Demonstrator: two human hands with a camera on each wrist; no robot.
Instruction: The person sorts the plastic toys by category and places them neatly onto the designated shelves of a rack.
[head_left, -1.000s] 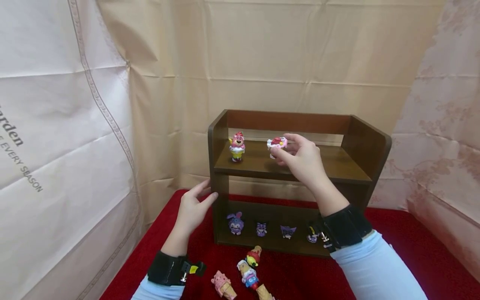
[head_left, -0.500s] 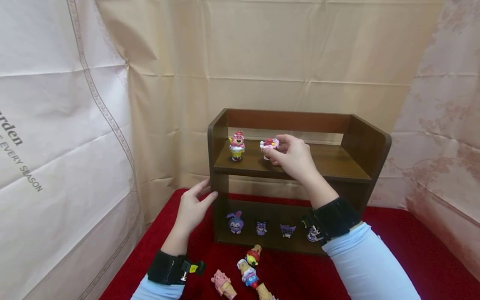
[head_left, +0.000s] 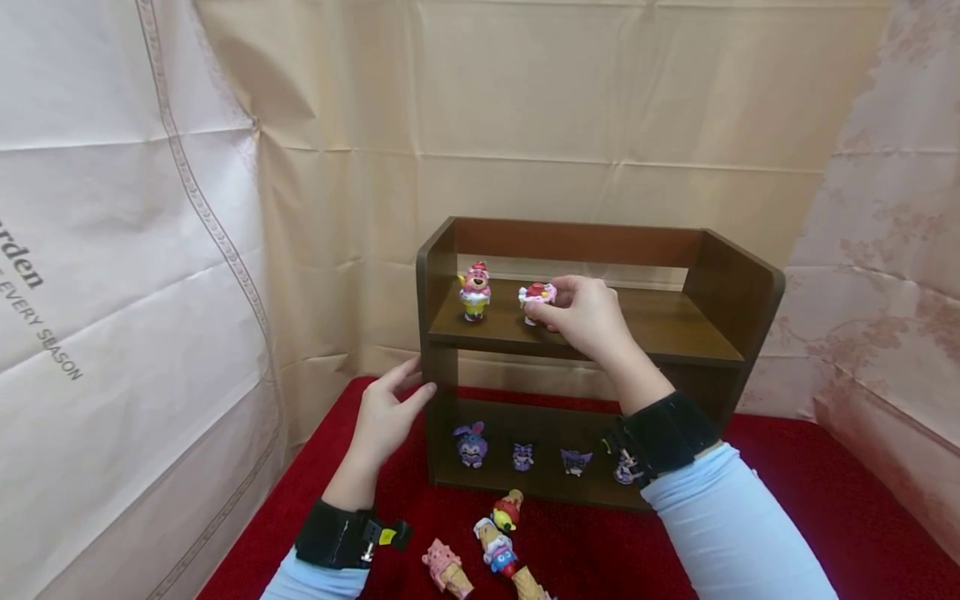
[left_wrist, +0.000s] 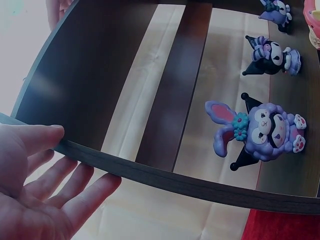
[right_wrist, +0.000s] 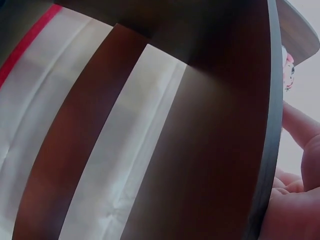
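On the upper board of a dark brown shelf [head_left: 645, 329], my right hand [head_left: 588, 315] pinches a small pink, white and red figurine [head_left: 536, 293] between thumb and fingers. Its base is at the board's surface; whether it bears weight there I cannot tell. To its left a pink bear figurine [head_left: 475, 292] with a yellow lower part stands upright. My left hand [head_left: 386, 417] touches the shelf's left side panel, fingers extended and spread. In the left wrist view, the thumb and fingertips [left_wrist: 111, 184] lie along that panel's edge.
On the lower board stand a purple rabbit-eared figurine [head_left: 471, 446] and several smaller purple ones, such as the horned figurine [head_left: 576, 462]. Ice-cream-cone figurines, including a pink one [head_left: 447, 571], lie on the red cloth [head_left: 600, 550] in front. Cloth curtains [head_left: 562, 108] hang behind.
My right hand has moved left and slightly down with the figurine, bringing it closer to the bear and down at the upper board. The left hand has stayed in place.
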